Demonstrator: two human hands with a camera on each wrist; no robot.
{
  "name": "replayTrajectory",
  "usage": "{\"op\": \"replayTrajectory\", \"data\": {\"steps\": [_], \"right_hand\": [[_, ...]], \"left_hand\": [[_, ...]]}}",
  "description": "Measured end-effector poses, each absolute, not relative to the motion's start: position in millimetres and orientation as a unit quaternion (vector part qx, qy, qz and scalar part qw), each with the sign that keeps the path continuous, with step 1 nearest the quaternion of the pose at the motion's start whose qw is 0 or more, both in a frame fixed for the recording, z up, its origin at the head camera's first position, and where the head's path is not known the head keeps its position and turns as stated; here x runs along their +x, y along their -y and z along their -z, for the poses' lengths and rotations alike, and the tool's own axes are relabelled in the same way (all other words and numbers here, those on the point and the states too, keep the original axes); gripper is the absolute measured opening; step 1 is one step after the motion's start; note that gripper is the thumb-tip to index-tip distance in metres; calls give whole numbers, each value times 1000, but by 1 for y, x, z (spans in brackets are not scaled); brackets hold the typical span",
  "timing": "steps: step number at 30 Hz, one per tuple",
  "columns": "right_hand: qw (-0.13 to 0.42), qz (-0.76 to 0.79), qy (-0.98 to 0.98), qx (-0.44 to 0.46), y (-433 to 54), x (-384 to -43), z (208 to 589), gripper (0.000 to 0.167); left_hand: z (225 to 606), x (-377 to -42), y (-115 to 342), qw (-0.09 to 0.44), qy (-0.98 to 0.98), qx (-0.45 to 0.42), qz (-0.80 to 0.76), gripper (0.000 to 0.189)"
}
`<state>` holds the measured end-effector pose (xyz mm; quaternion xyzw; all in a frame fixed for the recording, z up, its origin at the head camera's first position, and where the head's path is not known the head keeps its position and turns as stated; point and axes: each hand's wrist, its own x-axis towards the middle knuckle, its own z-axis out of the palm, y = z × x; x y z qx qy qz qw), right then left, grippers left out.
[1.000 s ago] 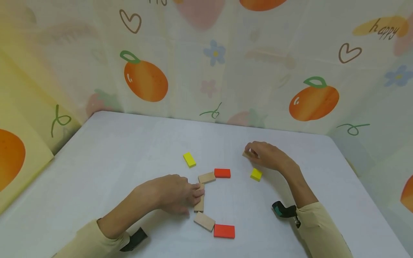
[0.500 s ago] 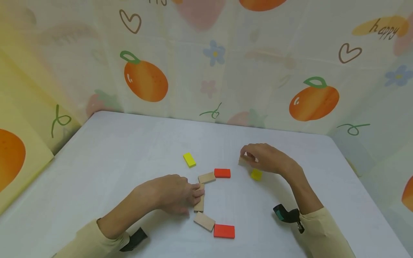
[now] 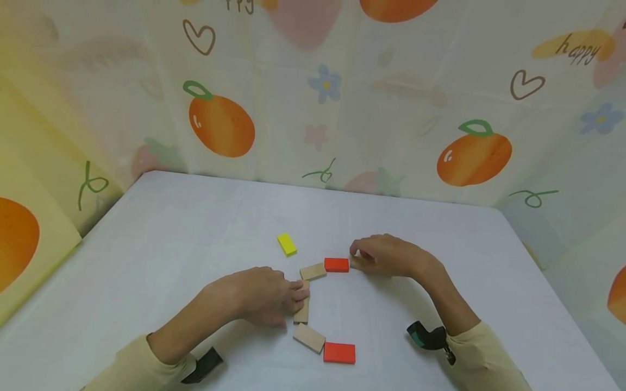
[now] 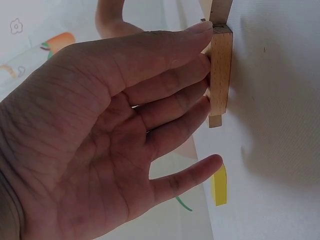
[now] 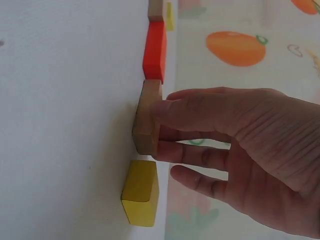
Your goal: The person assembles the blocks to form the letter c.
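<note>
Here's the left hand, reaching in from eight o'clock, loosely straight fingers resting against a pale rectangular wooden block; at one o'clock, a bright-red rectangular block; and the right hand, wrist bent, pinches another wooden block just beside it, at three o'clock.

A block lies behind the block row.
</note>
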<state>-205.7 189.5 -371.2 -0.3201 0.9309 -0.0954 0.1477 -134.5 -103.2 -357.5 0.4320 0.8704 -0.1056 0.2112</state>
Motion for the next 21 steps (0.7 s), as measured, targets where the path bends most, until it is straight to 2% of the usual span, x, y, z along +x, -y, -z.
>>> {"op": "replayTrajectory", "data": {"steps": [21], "right_hand": [[136, 94, -928, -333, -187, -206, 374, 23]], "left_hand": [[358, -135, 103, 219, -870, 428, 107, 53]]}}
